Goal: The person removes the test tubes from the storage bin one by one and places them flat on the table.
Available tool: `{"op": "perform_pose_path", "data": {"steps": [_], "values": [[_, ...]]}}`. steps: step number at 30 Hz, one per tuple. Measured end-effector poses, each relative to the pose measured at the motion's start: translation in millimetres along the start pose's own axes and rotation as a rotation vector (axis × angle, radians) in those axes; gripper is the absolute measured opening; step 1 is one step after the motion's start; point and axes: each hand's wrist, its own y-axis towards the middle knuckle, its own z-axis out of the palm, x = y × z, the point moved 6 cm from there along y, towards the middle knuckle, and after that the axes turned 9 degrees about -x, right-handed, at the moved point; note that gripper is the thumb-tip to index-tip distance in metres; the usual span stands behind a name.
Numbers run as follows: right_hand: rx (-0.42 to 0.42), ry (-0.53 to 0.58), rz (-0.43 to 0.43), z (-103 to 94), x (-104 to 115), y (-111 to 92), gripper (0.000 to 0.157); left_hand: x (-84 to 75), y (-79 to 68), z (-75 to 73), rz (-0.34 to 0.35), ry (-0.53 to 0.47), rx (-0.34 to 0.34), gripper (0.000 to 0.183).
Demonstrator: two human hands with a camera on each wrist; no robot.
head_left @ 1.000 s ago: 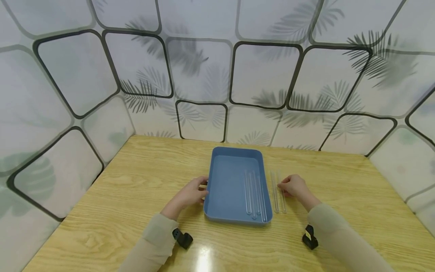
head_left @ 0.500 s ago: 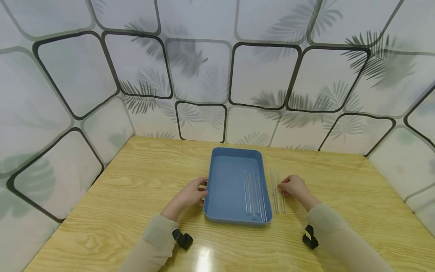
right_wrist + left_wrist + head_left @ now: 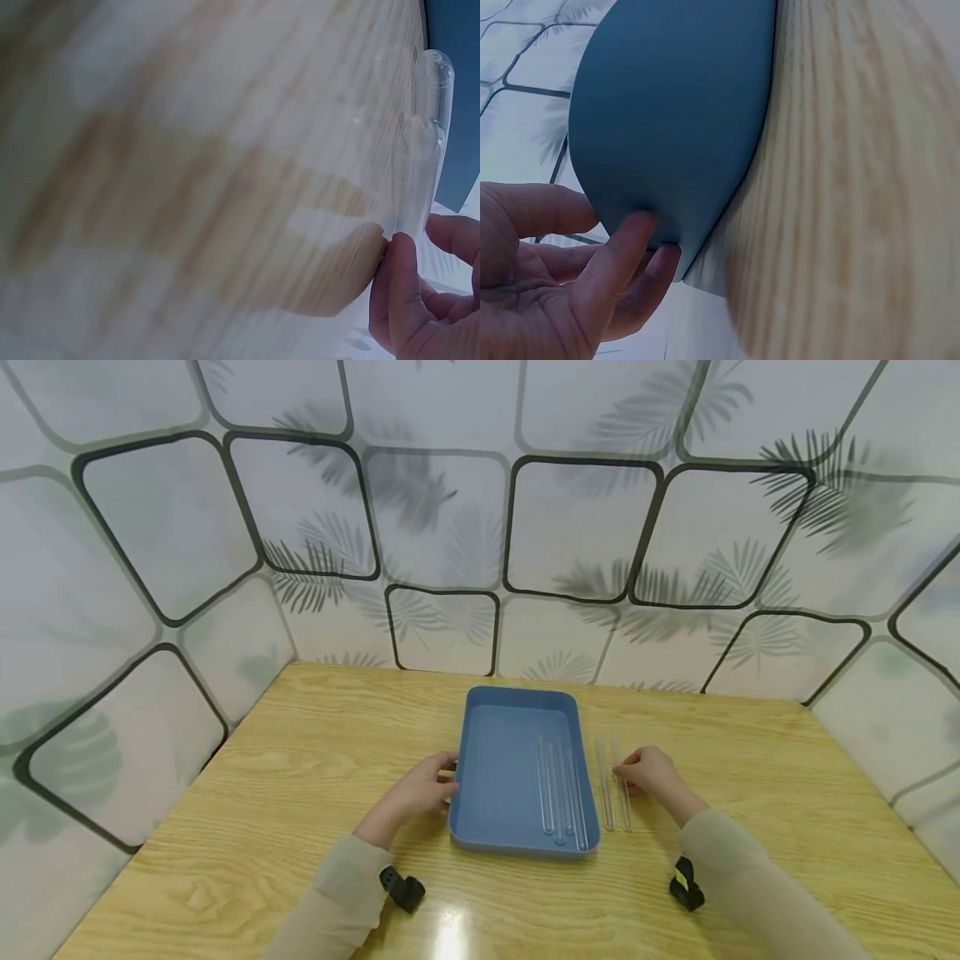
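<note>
A blue tray [image 3: 498, 777] lies on the table, with several clear glass test tubes [image 3: 558, 793] side by side in its right half. My left hand [image 3: 417, 785] rests against the tray's left outer wall, its fingertips touching that wall in the left wrist view. To the right of the tray, my right hand [image 3: 652, 772] pinches a clear test tube [image 3: 414, 180] between thumb and fingers. This tube's rounded end points toward me and it lies low at the table surface. Another test tube [image 3: 606, 789] lies between it and the tray, roughly parallel.
The wood-grained table [image 3: 337, 718] extends on both sides of the tray. Behind it stands a pale patterned wall covering [image 3: 446, 627], which also closes off the left and right sides. A black wrist camera [image 3: 402, 889] hangs at the left sleeve, and another [image 3: 686, 885] at the right.
</note>
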Motion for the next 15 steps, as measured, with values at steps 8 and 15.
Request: {"op": "perform_pose_path", "data": {"steps": [8, 15], "values": [[-0.003, -0.008, -0.012, -1.3, 0.1, -1.1, 0.02, 1.8, 1.3, 0.3, -0.004, 0.003, -0.008, 0.044], [-0.002, -0.006, -0.01, -0.9, -1.6, -0.3, 0.02, 3.2, 2.6, 0.7, -0.001, 0.006, -0.008, 0.044]]}}
